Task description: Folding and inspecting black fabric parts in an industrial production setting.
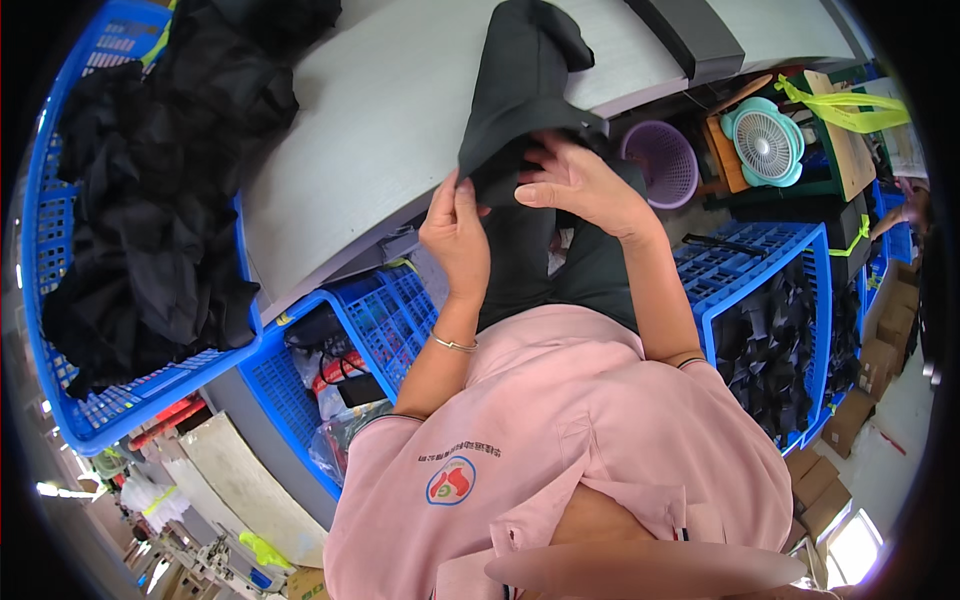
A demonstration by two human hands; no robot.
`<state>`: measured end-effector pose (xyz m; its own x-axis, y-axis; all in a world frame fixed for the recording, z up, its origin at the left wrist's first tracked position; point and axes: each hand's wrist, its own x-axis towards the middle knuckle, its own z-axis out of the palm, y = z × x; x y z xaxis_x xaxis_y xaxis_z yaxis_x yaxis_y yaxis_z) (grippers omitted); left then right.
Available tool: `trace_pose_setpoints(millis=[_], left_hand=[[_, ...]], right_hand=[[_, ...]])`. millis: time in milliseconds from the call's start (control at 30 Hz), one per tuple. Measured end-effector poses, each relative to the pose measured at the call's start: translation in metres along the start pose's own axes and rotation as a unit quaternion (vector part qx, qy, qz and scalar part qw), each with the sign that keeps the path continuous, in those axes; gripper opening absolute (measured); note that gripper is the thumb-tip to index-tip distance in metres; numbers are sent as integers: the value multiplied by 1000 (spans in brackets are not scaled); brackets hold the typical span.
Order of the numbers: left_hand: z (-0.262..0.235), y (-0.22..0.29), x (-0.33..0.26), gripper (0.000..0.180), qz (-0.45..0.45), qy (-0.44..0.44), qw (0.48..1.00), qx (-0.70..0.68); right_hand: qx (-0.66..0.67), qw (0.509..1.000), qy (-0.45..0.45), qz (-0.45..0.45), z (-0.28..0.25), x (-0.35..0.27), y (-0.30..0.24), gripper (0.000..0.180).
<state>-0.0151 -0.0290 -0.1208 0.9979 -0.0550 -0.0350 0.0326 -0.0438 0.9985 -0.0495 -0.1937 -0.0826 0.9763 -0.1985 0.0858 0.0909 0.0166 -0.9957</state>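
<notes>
A black cloth piece, perhaps part of a garment, lies over the edge of the grey-white table and hangs toward my lap. My left hand pinches its left lower edge between thumb and fingers. Beside the cloth's folded-back opening is my right hand, with its thumb stretched out and its fingers apart. Those fingertips reach against the dark fabric and are partly lost in its shadow, and I see nothing gripped in them.
At the left, a blue crate is heaped with black cloth. Another blue crate holds bags below the table. To the right are a purple basket, a teal fan and a blue crate of black pieces.
</notes>
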Motion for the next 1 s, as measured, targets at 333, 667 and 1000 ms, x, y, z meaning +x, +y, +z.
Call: trace_pose_setpoints(millis=[333,667,1000], left_hand=[[31,-43,5,17,-180,-99,944,-259],[46,-62,-12,7,-304,-163,905,-249],[49,-24,-20,41,27,0,996,-79]], right_hand=[[-656,730,138,-129,33,15,44,19],[-591,792,48,-145,31,13,43,34],[-613,789,-31,26,3,9,45,27]])
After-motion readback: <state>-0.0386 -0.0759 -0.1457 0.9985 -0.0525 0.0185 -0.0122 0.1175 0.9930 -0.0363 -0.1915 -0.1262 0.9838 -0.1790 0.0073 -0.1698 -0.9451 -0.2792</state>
